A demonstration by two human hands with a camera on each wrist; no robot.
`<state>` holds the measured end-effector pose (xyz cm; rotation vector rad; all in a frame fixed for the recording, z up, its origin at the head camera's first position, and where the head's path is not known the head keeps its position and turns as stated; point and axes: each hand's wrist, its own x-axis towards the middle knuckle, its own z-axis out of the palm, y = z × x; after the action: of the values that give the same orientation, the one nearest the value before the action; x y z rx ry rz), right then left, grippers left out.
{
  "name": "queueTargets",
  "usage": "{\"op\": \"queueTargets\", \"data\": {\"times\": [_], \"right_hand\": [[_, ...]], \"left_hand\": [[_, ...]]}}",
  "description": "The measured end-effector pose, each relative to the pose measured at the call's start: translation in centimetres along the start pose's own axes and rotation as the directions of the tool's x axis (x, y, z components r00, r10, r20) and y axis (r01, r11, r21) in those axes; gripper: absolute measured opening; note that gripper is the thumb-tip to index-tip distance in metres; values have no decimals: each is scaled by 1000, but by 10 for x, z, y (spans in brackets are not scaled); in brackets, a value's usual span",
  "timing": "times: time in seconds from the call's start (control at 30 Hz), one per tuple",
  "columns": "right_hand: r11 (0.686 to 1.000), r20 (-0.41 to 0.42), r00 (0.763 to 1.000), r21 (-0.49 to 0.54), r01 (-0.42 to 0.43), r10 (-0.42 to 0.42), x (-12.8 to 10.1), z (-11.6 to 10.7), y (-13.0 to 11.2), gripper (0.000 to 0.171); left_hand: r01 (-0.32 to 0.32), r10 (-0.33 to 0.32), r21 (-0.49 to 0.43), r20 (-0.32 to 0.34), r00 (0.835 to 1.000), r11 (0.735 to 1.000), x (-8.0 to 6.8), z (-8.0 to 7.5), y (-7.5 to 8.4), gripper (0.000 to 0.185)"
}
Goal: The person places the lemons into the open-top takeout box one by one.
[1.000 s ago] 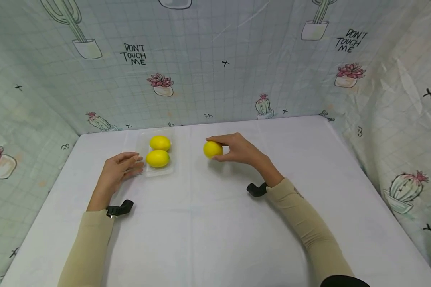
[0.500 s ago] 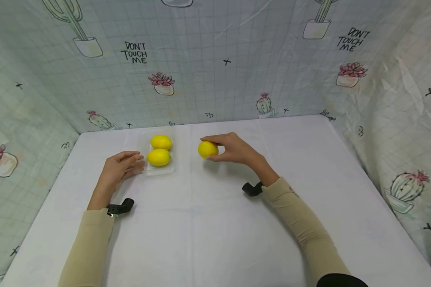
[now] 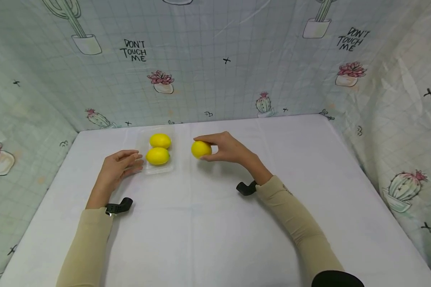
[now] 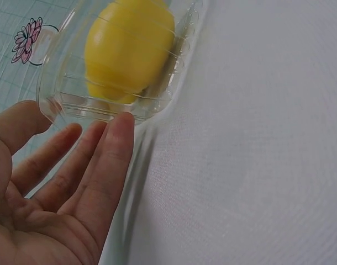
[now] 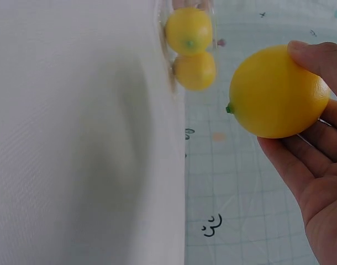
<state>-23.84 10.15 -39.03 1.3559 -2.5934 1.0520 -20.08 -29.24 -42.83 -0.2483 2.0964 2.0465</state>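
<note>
Right hand (image 3: 233, 149) pinching lemon (image 3: 201, 149) by fingertips, could roll off. Left hand (image 3: 120, 166), fingers straight, steadies tray (image 3: 143, 137); tray might skid.

i'm reading "don't touch me" twice on the cactus-print backdrop (image 3: 215, 59): once at the far left beside a potted cactus, once at the far right. i'm finding no other legible text.
</note>
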Motion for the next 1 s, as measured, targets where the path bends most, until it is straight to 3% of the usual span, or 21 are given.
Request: {"op": "queueTargets", "data": {"times": [0.73, 1.0], "right_hand": [[1000, 63, 998, 9, 18, -18, 38, 12, -13, 59], [998, 41, 998, 32, 52, -53, 50, 22, -15, 59]], "left_hand": [[6, -6, 29, -18, 1000, 1000, -1, 2, 1, 65], [2, -2, 16, -13, 1000, 1000, 0, 1, -1, 63]]}}
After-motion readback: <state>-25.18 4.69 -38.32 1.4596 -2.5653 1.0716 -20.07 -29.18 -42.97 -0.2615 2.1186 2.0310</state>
